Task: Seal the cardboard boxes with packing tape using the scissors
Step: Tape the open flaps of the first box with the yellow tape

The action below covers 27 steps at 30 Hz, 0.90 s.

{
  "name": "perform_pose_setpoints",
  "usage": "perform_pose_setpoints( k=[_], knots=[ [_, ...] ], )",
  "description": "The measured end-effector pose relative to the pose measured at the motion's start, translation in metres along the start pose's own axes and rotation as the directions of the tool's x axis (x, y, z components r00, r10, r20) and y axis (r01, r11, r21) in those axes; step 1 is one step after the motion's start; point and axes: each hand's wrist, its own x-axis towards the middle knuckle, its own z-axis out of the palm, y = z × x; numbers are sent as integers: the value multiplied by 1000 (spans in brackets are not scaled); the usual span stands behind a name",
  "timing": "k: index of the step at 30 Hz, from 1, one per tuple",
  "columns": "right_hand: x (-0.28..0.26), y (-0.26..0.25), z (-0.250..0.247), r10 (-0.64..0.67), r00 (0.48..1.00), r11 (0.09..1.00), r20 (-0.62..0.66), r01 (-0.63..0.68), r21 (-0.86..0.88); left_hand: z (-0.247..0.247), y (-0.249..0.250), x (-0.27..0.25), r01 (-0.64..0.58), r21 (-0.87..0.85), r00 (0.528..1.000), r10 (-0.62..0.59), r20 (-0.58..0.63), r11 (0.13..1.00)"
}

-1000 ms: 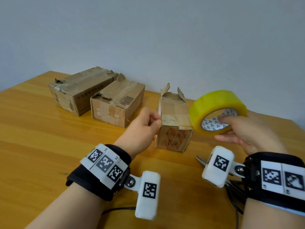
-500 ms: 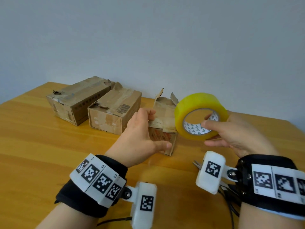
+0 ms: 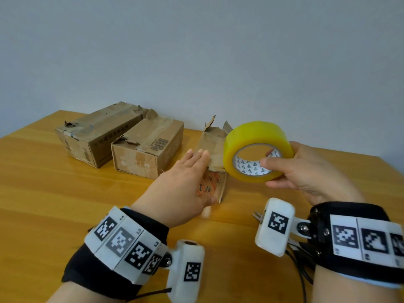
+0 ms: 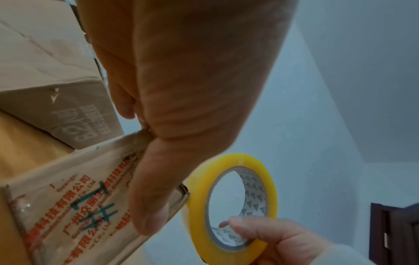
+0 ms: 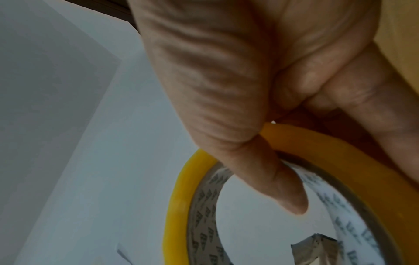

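Note:
A small cardboard box (image 3: pixel 215 138) with red print and raised far flaps stands mid-table. My left hand (image 3: pixel 196 176) rests on it, fingers straight across the top and thumb (image 4: pixel 145 206) flat down the printed front face (image 4: pixel 79 197). My right hand (image 3: pixel 290 169) grips a yellow roll of packing tape (image 3: pixel 253 136) just right of the box and above the table, thumb (image 5: pixel 272 182) inside the core and fingers around the outside. The roll (image 4: pixel 197 188) nearly touches the box's right edge. Only the scissors' tips (image 3: pixel 258 215) show, lying on the table behind my right wrist camera.
Two larger worn cardboard boxes (image 3: pixel 96 132) (image 3: pixel 148 149) lie side by side at the back left of the wooden table (image 3: pixel 65 204). A pale wall rises just behind the table. Black cables run under my right wrist.
My left hand went from pinching the box's near edge to lying flat over its top. The tape roll moved left, closer to the box.

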Motion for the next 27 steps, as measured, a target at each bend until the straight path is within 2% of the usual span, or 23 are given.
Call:
perform_pose_setpoints(
  k=[6,10,17,21,24,27],
  knots=[
    [-1,1,-1,-8,1000,1000,12,8,-2,-12,-7,10,-20,56,992,13,128,998],
    [-4,-1,1,-34,999,999,28,34,-12,-24,-14,18,-2,7,981,1,195,1000],
    [-2,2,-2,-36,999,999,39,37,-31,-20,0,18,106,-96,989,-94,116,990],
    [-1,4,-3,-40,999,999,36,41,-20,-7,-3,22,81,-33,996,-80,39,996],
    [0,4,-3,-41,999,999,31,41,-10,1,-5,24,65,74,998,-67,19,995],
    [-2,3,-5,-48,998,999,31,48,4,2,-4,25,68,106,998,-67,-10,992]
  ],
)
